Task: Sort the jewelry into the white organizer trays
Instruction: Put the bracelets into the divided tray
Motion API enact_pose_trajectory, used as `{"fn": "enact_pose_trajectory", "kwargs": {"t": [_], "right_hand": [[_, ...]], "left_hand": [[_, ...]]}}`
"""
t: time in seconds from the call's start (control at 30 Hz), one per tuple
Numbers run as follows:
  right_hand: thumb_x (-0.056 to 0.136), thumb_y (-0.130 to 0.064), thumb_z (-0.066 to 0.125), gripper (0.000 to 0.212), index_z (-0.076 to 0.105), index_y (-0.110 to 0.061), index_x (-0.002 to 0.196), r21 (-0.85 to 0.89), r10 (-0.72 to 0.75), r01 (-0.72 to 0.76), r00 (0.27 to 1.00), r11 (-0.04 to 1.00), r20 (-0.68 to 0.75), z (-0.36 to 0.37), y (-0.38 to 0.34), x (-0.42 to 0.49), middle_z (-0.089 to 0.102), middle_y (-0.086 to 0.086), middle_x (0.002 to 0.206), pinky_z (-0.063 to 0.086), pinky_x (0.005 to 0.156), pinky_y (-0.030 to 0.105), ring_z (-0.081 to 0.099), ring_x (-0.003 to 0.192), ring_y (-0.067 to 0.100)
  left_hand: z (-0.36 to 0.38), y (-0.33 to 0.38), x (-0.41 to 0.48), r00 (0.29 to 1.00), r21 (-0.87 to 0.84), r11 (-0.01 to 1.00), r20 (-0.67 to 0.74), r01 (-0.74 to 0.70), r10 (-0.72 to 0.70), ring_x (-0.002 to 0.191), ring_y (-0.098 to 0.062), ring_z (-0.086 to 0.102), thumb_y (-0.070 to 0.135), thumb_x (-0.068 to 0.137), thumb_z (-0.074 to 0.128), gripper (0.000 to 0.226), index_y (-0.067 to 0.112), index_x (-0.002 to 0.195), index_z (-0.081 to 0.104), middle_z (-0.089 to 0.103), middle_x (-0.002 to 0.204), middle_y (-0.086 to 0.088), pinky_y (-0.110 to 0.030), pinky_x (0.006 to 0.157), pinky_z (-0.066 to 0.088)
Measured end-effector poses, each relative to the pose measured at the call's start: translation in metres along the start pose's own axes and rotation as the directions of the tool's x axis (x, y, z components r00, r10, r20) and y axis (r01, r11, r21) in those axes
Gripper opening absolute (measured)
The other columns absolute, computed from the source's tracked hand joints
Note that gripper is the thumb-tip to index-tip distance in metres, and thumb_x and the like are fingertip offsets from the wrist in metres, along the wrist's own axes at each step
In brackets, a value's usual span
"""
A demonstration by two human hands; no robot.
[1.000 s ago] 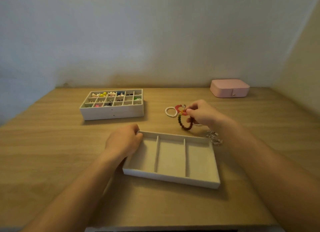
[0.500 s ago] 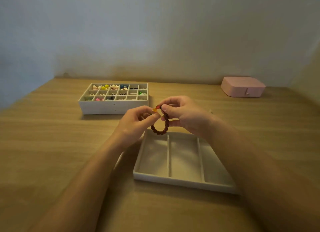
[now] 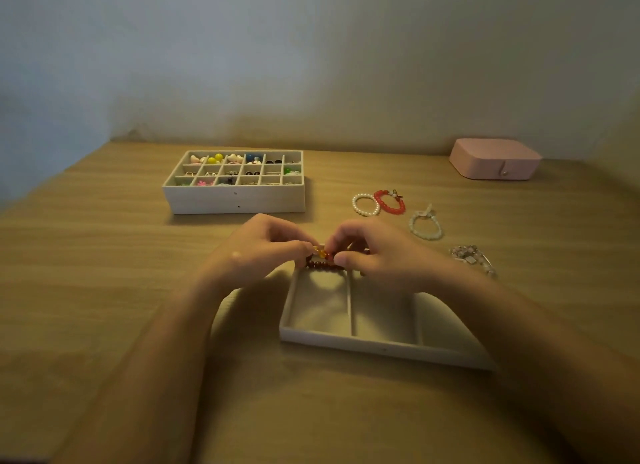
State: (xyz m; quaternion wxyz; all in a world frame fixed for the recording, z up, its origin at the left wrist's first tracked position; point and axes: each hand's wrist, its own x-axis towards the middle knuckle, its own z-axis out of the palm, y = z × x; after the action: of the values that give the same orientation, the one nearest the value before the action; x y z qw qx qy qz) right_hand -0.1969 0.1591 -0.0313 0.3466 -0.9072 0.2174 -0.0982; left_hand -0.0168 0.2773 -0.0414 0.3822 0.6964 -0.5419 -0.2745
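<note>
Down it comes: left hand and right hand both pinch the dark beaded bracelet, now at the three-slot tray's far-left corner. Nearly placed, I'd say.

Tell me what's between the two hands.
A dark-bead bracelet with an orange bead, pinched by the left hand and right hand, over the far left corner of the tray. Head view.

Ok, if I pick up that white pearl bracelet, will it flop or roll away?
The pearl bracelet is small strung beads, so it probably droops when lifted by one side. Lying flat, it seems unlikely to roll. It looks light; a nudge would likely slide it.
</note>
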Motion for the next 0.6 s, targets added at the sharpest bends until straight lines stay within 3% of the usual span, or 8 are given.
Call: {"fn": "enact_pose_trajectory", "kwargs": {"t": [0.13, 0.33, 0.47, 0.6], "right_hand": [[0.092, -0.015, 0.073, 0.014, 0.076, -0.024, 0.102, -0.085, -0.013, 0.013, 1.0, 0.996, 0.0, 0.003, -0.001, -0.008, 0.07, -0.013, 0.09, 0.052, 0.074, 0.013, 0.063, 0.082, -0.002], [0.092, -0.016, 0.073, 0.017, 0.077, -0.03, 0.101, -0.21, -0.019, 0.025, 0.999, 0.977, 0.029, 0.009, -0.004, -0.014, 0.067, -0.019, 0.093, 0.048, 0.074, 0.011, 0.062, 0.088, -0.003], [0.095, -0.018, 0.065, 0.021, 0.075, -0.032, 0.106, -0.262, 0.005, -0.009, 1.0, 0.965, -0.016, 0.009, -0.005, -0.013, 0.069, -0.014, 0.103, 0.058, 0.087, 0.031, 0.063, 0.093, 0.003], [0.095, -0.009, 0.057, 0.034, 0.074, -0.032, 0.114, -0.294, 0.04, -0.026, 0.998, 0.955, 0.041, 0.005, -0.005, -0.012, 0.07, -0.012, 0.115, 0.055, 0.096, 0.033, 0.062, 0.105, 0.004]], "left_hand": [[-0.002, 0.002, -0.003, 0.996, 0.078, 0.997, 0.092, -0.023, 0.016, 0.086, -0.018, 0.066, 0.022, 0.089, 0.071, 0.009, 0.025, 0.091, 0.08, 0.073, 0.081, 0.004, -0.037, 0.08, 0.057], [0.004, 0.002, -0.003, 0.988, 0.225, 0.972, 0.152, -0.066, 0.032, 0.071, -0.006, 0.054, 0.026, 0.09, 0.071, 0.008, 0.03, 0.094, 0.075, 0.062, 0.079, 0.011, -0.023, 0.063, 0.044], [0.005, -0.002, -0.002, 0.994, 0.257, 0.966, 0.111, -0.018, -0.011, 0.093, -0.003, 0.059, 0.018, 0.094, 0.062, 0.02, 0.033, 0.093, 0.076, 0.067, 0.097, 0.015, -0.026, 0.084, 0.049], [0.007, -0.005, 0.001, 0.992, 0.312, 0.95, 0.113, 0.015, -0.053, 0.099, -0.002, 0.058, 0.021, 0.094, 0.061, 0.022, 0.035, 0.093, 0.077, 0.069, 0.103, 0.015, -0.029, 0.089, 0.049]]}}
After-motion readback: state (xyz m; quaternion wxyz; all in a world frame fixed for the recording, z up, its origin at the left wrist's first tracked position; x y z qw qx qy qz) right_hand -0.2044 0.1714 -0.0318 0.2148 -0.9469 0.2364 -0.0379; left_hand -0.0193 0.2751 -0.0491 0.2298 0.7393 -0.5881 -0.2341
